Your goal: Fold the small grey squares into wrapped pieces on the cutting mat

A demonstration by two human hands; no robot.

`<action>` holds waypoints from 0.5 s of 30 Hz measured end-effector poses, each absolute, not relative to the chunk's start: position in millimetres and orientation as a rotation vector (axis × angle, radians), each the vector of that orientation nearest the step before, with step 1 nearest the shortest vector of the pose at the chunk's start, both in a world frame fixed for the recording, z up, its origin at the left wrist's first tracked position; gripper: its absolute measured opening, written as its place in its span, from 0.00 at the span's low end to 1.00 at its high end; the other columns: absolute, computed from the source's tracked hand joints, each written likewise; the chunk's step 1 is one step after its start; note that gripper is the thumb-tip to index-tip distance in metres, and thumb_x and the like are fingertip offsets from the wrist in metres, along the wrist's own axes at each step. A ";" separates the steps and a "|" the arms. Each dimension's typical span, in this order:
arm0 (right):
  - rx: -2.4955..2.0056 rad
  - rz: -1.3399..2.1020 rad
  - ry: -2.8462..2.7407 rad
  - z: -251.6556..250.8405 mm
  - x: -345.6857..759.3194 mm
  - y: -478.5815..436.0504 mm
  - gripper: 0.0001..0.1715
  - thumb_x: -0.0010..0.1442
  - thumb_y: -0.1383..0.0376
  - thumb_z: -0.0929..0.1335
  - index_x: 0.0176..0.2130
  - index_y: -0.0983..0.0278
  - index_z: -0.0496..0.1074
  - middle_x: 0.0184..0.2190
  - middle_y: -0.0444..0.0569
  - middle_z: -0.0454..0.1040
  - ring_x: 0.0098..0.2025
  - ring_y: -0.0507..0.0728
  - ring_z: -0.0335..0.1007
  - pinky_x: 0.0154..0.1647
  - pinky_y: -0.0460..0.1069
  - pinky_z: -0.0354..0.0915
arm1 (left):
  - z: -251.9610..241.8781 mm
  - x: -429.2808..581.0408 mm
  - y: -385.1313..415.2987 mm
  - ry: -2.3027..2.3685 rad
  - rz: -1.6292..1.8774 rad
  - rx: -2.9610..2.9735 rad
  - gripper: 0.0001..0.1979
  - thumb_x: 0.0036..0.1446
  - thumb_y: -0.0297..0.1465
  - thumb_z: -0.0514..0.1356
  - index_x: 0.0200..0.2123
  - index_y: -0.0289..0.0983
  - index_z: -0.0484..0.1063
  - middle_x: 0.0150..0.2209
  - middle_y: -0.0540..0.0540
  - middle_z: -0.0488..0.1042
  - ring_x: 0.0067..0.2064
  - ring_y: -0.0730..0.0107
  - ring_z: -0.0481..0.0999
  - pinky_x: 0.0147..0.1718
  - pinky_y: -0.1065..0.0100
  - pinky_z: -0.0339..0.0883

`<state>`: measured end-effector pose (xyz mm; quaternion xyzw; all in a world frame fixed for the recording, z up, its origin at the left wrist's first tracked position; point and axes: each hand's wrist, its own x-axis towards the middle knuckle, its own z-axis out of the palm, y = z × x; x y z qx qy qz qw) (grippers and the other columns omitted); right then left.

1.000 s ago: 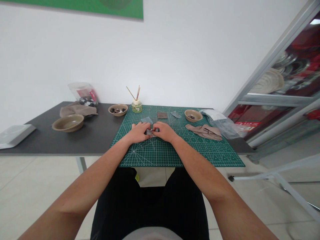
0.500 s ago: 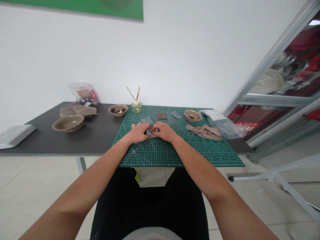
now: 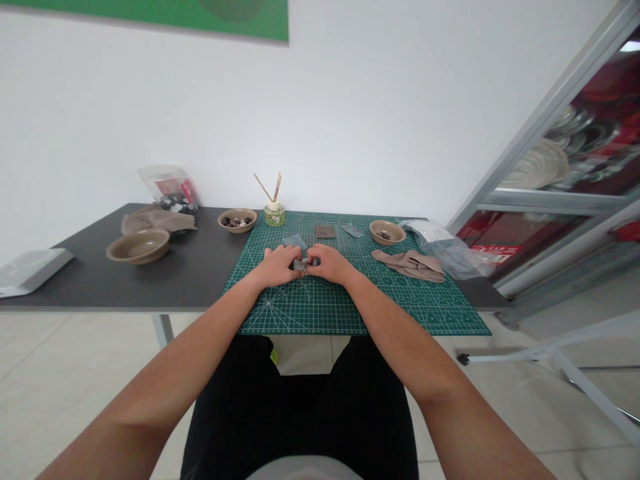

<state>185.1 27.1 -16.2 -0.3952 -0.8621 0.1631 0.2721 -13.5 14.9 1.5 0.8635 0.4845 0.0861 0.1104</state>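
Both hands rest together on the green cutting mat (image 3: 350, 307). My left hand (image 3: 278, 265) and my right hand (image 3: 329, 263) have their fingers curled and pinched around a small grey piece (image 3: 300, 265) held between them; it looks like a scrap of fabric or leather, mostly hidden by the fingers. Just beyond the hands lie a grey-blue patch (image 3: 293, 241), a brown patch (image 3: 325, 231) and a smaller grey patch (image 3: 353, 230).
On the dark table (image 3: 190, 273): a large tan bowl (image 3: 137, 246), a small bowl of dark pieces (image 3: 237, 220), a reed diffuser (image 3: 274, 212), another small bowl (image 3: 387, 232), beige cloth (image 3: 410, 264), a clear plastic bag (image 3: 443, 247), a plastic jar (image 3: 167, 188), a white box (image 3: 27, 269). Metal shelving (image 3: 560, 200) stands right.
The hands stay pinched on the small grey piece in the same spot; only slight finger shifts show.
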 end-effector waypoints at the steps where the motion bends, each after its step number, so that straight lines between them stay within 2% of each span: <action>1: -1.061 0.442 -2.319 -16.2 185.3 26.8 0.12 0.54 0.65 0.74 0.25 0.64 0.68 0.28 0.40 0.62 0.31 0.50 0.60 0.35 0.46 0.53 | 1.5 -13.5 14.9 1.425 0.252 2.537 0.14 0.56 0.44 0.58 0.39 0.41 0.65 0.44 0.43 0.74 0.51 0.48 0.69 0.47 0.51 0.57; 6: -1.037 0.468 -2.325 -16.5 186.2 26.4 0.11 0.53 0.67 0.74 0.25 0.64 0.69 0.28 0.40 0.65 0.32 0.51 0.62 0.36 0.46 0.55 | 1.9 -13.0 14.6 1.420 0.247 2.549 0.14 0.56 0.43 0.58 0.40 0.41 0.64 0.45 0.42 0.74 0.51 0.47 0.68 0.46 0.51 0.57; 11: -0.927 0.527 -2.381 -17.0 185.5 28.5 0.06 0.57 0.67 0.74 0.30 0.63 0.74 0.33 0.44 0.74 0.39 0.54 0.67 0.46 0.48 0.57 | 2.3 -11.9 14.3 1.433 0.230 2.557 0.13 0.56 0.43 0.58 0.38 0.41 0.63 0.45 0.42 0.74 0.51 0.47 0.68 0.47 0.51 0.57; 15: -1.029 0.434 -2.332 -17.0 183.5 28.3 0.06 0.57 0.67 0.73 0.29 0.64 0.74 0.31 0.44 0.71 0.37 0.54 0.65 0.44 0.48 0.57 | 1.2 -12.7 14.8 1.422 0.259 2.546 0.14 0.56 0.44 0.58 0.39 0.41 0.64 0.44 0.43 0.74 0.51 0.47 0.68 0.47 0.51 0.57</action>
